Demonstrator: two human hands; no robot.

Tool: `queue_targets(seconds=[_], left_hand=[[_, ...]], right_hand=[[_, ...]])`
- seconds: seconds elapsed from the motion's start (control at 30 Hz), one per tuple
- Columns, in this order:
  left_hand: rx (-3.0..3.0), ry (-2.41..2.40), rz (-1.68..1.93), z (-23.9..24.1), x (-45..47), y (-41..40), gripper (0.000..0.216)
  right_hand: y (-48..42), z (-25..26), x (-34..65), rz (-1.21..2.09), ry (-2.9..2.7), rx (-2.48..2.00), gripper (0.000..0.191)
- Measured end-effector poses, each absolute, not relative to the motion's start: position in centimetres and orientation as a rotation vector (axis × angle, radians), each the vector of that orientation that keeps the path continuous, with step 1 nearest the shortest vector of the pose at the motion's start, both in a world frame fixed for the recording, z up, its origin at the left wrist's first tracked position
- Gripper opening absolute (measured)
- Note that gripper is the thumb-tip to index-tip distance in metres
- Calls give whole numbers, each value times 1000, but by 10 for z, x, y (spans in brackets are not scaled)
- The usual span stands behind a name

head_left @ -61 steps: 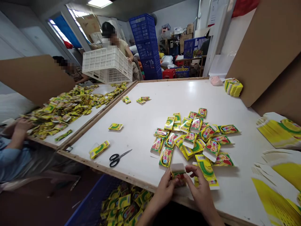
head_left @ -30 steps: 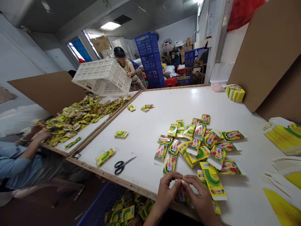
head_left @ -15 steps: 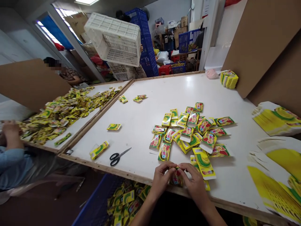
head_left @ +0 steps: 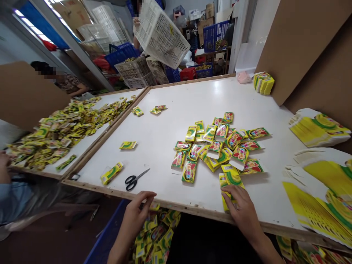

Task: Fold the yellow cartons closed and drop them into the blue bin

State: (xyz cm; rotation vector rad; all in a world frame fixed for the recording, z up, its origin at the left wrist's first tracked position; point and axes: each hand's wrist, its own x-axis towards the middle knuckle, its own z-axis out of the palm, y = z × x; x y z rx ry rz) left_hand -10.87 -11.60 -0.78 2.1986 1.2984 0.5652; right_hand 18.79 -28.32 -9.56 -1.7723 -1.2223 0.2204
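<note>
My left hand (head_left: 136, 213) hangs just off the table's front edge, above a blue bin (head_left: 106, 238) full of yellow packets (head_left: 156, 234). Its fingers are loosely curled and I see nothing in them. My right hand (head_left: 239, 206) lies flat, fingers stretched, on a flat yellow carton blank (head_left: 230, 175) near the front edge of the white table (head_left: 192, 102). Just beyond it spreads a loose pile of small yellow and red packets (head_left: 220, 146).
Black scissors (head_left: 134, 179) and a single yellow box (head_left: 111, 173) lie front left. Stacks of yellow carton blanks (head_left: 319, 126) fill the right side. A neighbouring table holds a big packet heap (head_left: 66, 124). A person at the back carries a white crate (head_left: 161, 33).
My hands were together folding one packet at the table edge. They have parted: the left went down over the bin, the right onto the carton blank. The crate was lifted and tilted.
</note>
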Motion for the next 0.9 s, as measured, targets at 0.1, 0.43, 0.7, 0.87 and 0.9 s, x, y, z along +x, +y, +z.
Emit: queue_targets(seconds=[0.1,0.43,0.7,0.87,0.9], left_hand=[[2252,1319,645,-24,-89,-119,22],[2345,1351,691,-84,40,-122,49],[1974,1070,835,-88,7,-182,56],[1718,838,762,-81,17,-172,53],[1684,811,722,-79,18,-166,45]], right_hand=[[-275,-92,181,220,-1260,-1739,18],[-251,-84,138,422,-1243,-1605,20],[-233,-91,132,705,-712,-1405,46],[-235,-95,136,629,-840,-1421,39],[-237,-96,138,626,-863,-1425,37]])
